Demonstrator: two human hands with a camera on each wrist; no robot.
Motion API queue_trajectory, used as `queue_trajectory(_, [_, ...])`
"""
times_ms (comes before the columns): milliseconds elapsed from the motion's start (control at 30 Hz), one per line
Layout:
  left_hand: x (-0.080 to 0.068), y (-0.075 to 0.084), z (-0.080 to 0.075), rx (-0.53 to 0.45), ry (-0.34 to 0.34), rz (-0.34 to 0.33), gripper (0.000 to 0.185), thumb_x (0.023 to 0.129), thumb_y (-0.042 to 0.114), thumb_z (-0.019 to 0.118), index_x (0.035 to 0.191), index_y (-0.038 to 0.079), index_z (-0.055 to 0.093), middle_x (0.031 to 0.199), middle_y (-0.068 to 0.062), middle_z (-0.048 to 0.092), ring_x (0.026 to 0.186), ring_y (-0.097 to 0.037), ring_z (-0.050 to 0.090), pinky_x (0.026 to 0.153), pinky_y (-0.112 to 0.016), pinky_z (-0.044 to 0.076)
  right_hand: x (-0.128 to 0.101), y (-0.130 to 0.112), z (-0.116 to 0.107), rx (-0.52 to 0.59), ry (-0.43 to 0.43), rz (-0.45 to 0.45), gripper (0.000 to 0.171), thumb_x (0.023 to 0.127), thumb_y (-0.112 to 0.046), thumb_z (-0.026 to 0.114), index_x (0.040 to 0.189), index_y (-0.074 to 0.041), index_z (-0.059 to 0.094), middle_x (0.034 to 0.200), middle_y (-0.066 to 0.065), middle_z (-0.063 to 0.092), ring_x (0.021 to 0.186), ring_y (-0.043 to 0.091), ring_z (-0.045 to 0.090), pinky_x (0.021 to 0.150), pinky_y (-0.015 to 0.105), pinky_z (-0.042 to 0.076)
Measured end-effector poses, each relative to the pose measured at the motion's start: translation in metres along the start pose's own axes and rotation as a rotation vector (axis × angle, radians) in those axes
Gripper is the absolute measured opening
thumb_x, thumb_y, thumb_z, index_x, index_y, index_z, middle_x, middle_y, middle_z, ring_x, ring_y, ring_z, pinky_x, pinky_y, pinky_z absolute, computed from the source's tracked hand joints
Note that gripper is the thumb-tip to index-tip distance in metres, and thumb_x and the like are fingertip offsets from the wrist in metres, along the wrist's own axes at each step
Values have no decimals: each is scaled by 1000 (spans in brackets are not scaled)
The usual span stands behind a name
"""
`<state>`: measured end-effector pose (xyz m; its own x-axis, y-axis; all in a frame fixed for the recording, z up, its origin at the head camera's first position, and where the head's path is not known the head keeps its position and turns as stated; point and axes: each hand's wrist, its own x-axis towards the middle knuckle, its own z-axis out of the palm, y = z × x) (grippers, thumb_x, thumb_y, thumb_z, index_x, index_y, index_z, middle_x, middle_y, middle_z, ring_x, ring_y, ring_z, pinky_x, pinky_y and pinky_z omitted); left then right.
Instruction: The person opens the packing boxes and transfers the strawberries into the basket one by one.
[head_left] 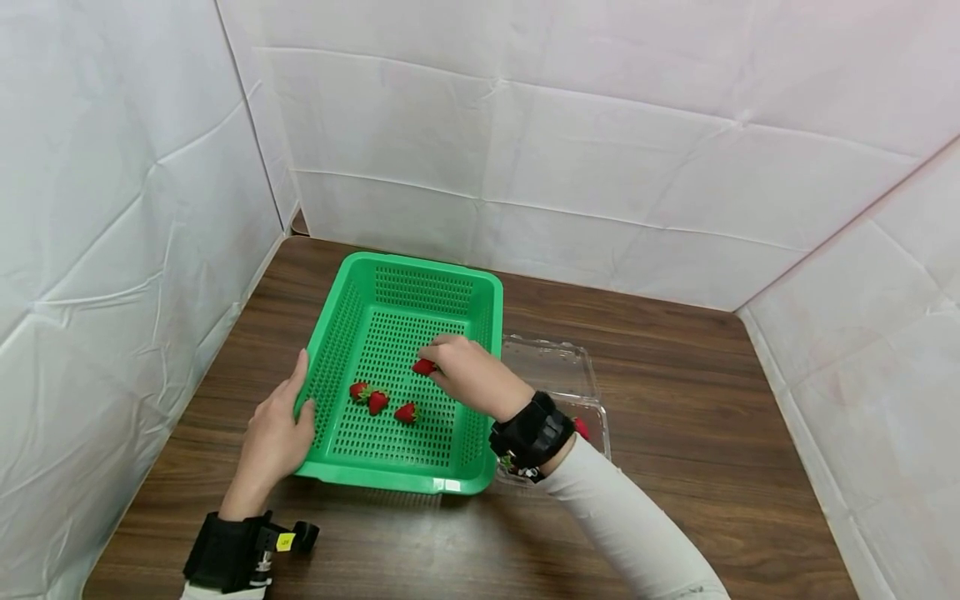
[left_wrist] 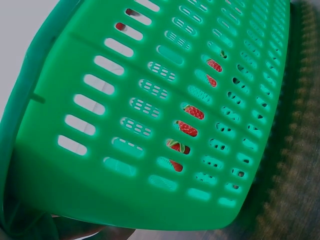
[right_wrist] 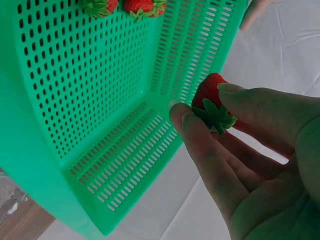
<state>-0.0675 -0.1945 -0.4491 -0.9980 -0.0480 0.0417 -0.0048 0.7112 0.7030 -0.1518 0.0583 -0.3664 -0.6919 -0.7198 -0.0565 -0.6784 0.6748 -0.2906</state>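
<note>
A green perforated basket (head_left: pixel 405 479) stands on the table. My left hand (head_left: pixel 273 433) holds its left rim, with the thumb over the edge and other fingers partly hidden outside the wall. Over the basket floor, my right hand (head_left: pixel 476 375) pinches a strawberry (right_wrist: pixel 212 95) between thumb and fingertips, its green leaves showing in the right wrist view. Beneath lie a lone strawberry (head_left: pixel 406 412) and two others side by side, a left strawberry (head_left: pixel 357 390) and a right strawberry (head_left: pixel 378 402). Their red shows through the slots in the left wrist view.
Right of the basket, a clear plastic box (head_left: pixel 592 425) has its lid (head_left: pixel 551 367) folded back. A red strawberry (head_left: pixel 581 428) shows inside; my right wrist covers part of the box. White sheeting (head_left: pixel 525 150) walls off the back and sides of the brown table (head_left: pixel 675 417).
</note>
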Motion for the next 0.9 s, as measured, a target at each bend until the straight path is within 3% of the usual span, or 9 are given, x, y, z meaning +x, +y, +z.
queue_trajectory(467, [0, 0, 0, 0, 0, -7, 69, 99, 4, 45, 157, 15, 8, 148, -34, 35, 120, -55, 48, 88, -66, 43, 12, -5, 5, -36, -68, -23, 28, 94, -9, 62, 121, -8, 67, 114, 8, 65, 103, 18, 62, 82, 25, 49])
queue_trajectory(767, [0, 0, 0, -3, 0, -6, 69, 99, 4, 44, 157, 16, 8, 148, -33, 35, 120, -55, 48, 89, -65, 43, 19, -7, 9, -55, -112, -29, 24, 93, -4, 63, 116, -9, 70, 110, 7, 69, 102, 18, 63, 79, 24, 49])
queue_trajectory(900, [0, 1, -1, -5, -4, -11, 69, 99, 5, 44, 157, 16, 8, 148, -33, 35, 121, -54, 47, 89, -65, 43, 21, -6, 11, -62, -131, -30, 25, 92, 2, 60, 112, -9, 71, 105, 7, 69, 97, 18, 64, 72, 22, 44])
